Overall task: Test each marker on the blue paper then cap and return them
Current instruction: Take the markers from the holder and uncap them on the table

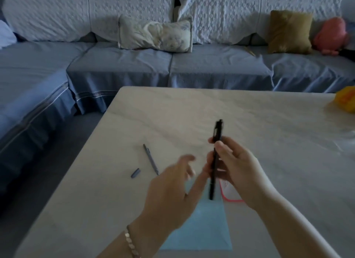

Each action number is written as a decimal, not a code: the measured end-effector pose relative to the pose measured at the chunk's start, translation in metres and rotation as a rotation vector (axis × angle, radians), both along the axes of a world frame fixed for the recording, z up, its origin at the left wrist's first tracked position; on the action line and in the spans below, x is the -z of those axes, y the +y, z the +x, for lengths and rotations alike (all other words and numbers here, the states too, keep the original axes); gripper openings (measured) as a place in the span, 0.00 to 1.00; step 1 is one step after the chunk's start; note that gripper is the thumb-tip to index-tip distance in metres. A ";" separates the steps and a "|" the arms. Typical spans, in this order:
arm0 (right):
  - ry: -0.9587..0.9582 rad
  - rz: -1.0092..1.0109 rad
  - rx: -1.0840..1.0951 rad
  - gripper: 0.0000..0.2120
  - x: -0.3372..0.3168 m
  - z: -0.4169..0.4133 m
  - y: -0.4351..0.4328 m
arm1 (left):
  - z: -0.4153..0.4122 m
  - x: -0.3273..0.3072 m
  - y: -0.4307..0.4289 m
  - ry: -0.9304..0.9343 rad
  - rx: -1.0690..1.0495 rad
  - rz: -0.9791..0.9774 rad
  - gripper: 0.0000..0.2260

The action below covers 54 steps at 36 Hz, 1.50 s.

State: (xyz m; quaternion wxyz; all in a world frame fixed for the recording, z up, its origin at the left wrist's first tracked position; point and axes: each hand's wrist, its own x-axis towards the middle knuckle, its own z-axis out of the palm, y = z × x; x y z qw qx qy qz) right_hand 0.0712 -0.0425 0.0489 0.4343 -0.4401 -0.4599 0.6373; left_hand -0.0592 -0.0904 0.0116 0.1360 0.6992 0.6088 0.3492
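1. The right hand [237, 167] is gripping a slim black marker [214, 161] nearly upright above the blue paper [203, 229].
2. The left hand [172, 188] is hovering open beside it, fingers spread (blurred).
3. A grey marker [151, 159] is lying uncapped on the table [269, 123], its cap [135, 173] just beside it.
4. Bare tabletop is stretching toward the far edge.

The surface [249, 111] lies bare across its far half. Nearer, a grey pen [151, 159] and its loose cap [135, 173] (just beside it) lie at left; a yellow object [346, 101] sits at the far right edge.
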 end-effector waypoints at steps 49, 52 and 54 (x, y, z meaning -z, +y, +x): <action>-0.574 -0.445 -0.328 0.12 0.088 -0.086 0.120 | -0.098 0.094 0.010 -0.208 -0.330 -0.378 0.13; -0.784 -0.364 -0.377 0.13 0.093 -0.094 0.130 | -0.102 0.099 0.026 -0.204 -0.295 -0.326 0.15; -0.919 -0.275 -0.375 0.16 0.103 -0.094 0.137 | -0.102 0.098 0.039 -0.183 -0.269 -0.333 0.18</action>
